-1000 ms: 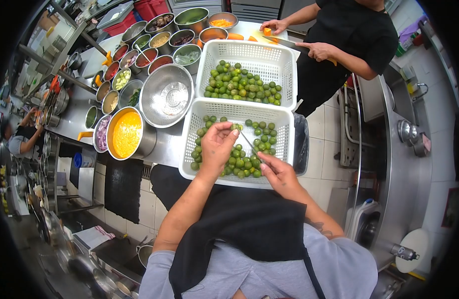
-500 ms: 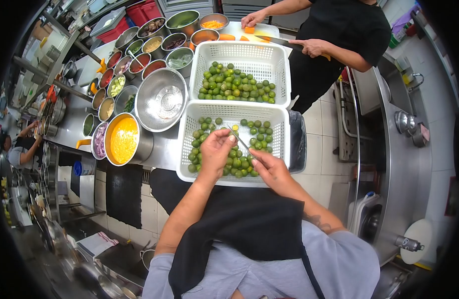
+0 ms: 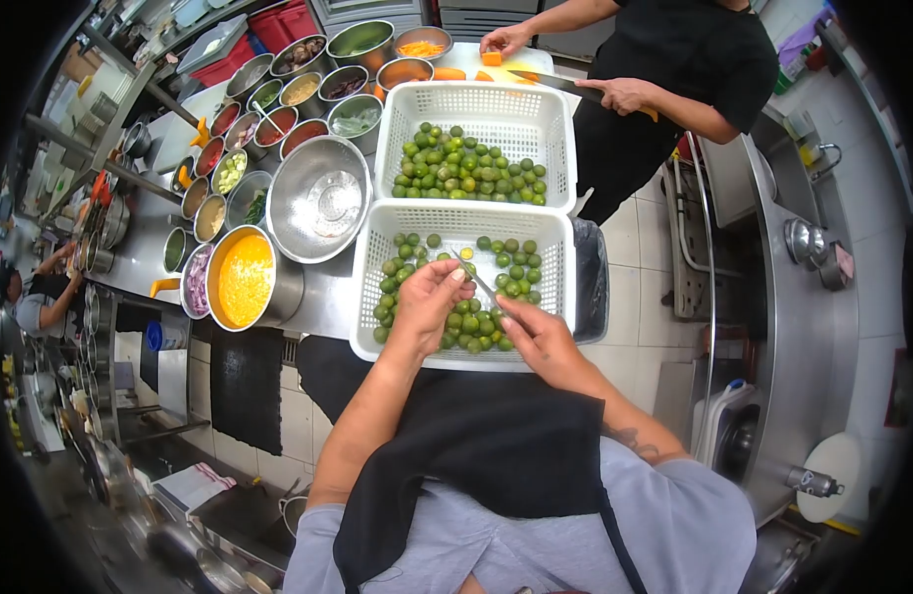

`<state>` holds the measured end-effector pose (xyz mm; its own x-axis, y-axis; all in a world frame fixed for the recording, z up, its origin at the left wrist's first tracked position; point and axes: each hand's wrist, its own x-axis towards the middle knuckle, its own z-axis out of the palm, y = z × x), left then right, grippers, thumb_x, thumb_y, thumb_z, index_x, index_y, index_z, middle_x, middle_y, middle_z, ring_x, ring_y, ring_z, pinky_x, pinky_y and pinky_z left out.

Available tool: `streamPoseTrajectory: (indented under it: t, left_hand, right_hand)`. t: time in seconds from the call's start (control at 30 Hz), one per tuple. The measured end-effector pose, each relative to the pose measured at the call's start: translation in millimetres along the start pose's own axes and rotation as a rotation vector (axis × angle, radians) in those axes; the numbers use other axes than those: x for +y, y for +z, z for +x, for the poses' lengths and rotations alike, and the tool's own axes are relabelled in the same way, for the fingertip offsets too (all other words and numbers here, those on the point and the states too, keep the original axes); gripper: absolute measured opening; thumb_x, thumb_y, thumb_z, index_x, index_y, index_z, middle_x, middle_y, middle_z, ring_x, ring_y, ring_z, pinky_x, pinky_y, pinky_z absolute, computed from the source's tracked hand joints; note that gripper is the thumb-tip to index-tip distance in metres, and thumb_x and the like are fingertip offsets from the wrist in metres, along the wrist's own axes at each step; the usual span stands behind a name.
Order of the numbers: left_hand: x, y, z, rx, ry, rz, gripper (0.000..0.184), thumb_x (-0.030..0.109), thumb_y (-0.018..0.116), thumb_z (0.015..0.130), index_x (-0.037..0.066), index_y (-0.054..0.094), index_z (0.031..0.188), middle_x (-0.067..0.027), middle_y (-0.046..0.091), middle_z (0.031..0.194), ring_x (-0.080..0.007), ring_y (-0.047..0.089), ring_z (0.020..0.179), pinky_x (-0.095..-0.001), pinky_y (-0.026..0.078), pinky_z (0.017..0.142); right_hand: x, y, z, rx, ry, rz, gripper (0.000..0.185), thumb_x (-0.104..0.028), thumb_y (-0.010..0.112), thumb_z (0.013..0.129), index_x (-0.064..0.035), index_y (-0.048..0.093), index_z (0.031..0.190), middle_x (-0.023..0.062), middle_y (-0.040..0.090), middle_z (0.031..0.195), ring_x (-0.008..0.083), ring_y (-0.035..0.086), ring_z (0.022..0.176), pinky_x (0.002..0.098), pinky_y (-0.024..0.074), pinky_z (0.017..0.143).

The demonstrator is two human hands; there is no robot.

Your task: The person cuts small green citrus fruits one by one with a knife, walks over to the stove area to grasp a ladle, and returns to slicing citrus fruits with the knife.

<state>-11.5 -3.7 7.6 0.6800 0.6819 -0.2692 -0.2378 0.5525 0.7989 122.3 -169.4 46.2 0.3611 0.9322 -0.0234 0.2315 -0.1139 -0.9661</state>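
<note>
My right hand (image 3: 538, 335) grips a small knife (image 3: 478, 278), its thin blade slanting up and left toward my other hand. My left hand (image 3: 429, 299) is closed in a pinch beside the blade; what its fingers hold is too small or hidden to make out. Both hands are over the nearer white perforated basket (image 3: 365, 327). Green limes (image 3: 476, 332) lie in it, to the left, right and under my hands. Just beyond the knife tip, one lime with a pale yellowish face (image 3: 466, 253) rests on the basket floor.
A second white basket (image 3: 565, 109) of limes adjoins behind. Left stand a steel bowl (image 3: 318, 198), a pot of orange-yellow food (image 3: 243, 277) and several metal containers. Across the table, a co-worker's hands (image 3: 630, 96) hold a large knife (image 3: 556, 83) and an orange piece (image 3: 492, 58).
My hands and the small knife stay in almost the same place. The co-worker's hand with the orange piece has shifted very slightly.
</note>
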Motion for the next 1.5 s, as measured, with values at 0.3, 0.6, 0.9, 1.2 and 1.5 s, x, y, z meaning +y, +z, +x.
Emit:
streamPoseTrajectory:
  t: [0.3,0.6,0.9,1.2,1.5]
  left_hand:
    - [2,9,-4,0.035,0.019,0.082,0.022,0.005,0.066,0.095,-0.001,0.059,0.115,-0.0085,0.066,0.100,-0.0202,0.068,0.088,-0.0317,0.056,0.081]
    - [-1,10,-5,0.008,0.006,0.062,0.022,0.006,0.067,0.094,-0.001,0.059,0.114,-0.0094,0.067,0.100,-0.0196,0.068,0.087,-0.0316,0.056,0.081]
    - [44,30,86,0.086,0.378,0.476,0.030,0.005,0.070,0.090,-0.005,0.060,0.116,-0.0132,0.069,0.101,-0.0205,0.068,0.088,-0.0318,0.056,0.081]
    - [-24,-8,62,-0.268,0.139,1.878,0.026,0.026,0.071,0.076,0.002,0.072,0.084,-0.0211,0.070,0.088,-0.0392,0.068,0.085,-0.0466,0.054,0.080]
    - [-22,-19,75,-0.107,0.012,0.689,0.024,0.005,0.071,0.088,-0.001,0.065,0.111,-0.0047,0.068,0.091,-0.0103,0.065,0.082,-0.0236,0.053,0.072]
  right_hand:
    - [-1,-2,-3,0.019,-0.023,-0.049,0.032,-0.008,0.061,0.097,0.0020,0.060,0.127,0.0233,0.069,0.112,0.0299,0.070,0.099,0.0339,0.0531,0.085]
    - [5,-2,-4,0.024,-0.042,-0.016,0.032,-0.009,0.061,0.098,0.0015,0.060,0.128,0.0223,0.069,0.113,0.0270,0.069,0.099,0.0321,0.0526,0.085]
    - [-9,-31,-11,0.126,0.093,0.096,0.035,-0.009,0.061,0.099,0.0002,0.059,0.132,0.0123,0.070,0.112,0.0115,0.064,0.096,0.0263,0.0513,0.085]
    - [0,-34,-14,0.188,0.061,0.104,0.034,-0.007,0.059,0.100,0.0022,0.058,0.132,0.0109,0.068,0.114,0.0099,0.062,0.096,0.0245,0.0507,0.084]
    - [-5,-35,-14,0.159,0.084,0.086,0.035,-0.008,0.060,0.100,0.0010,0.057,0.133,0.0112,0.069,0.115,0.0102,0.061,0.099,0.0250,0.0498,0.085]
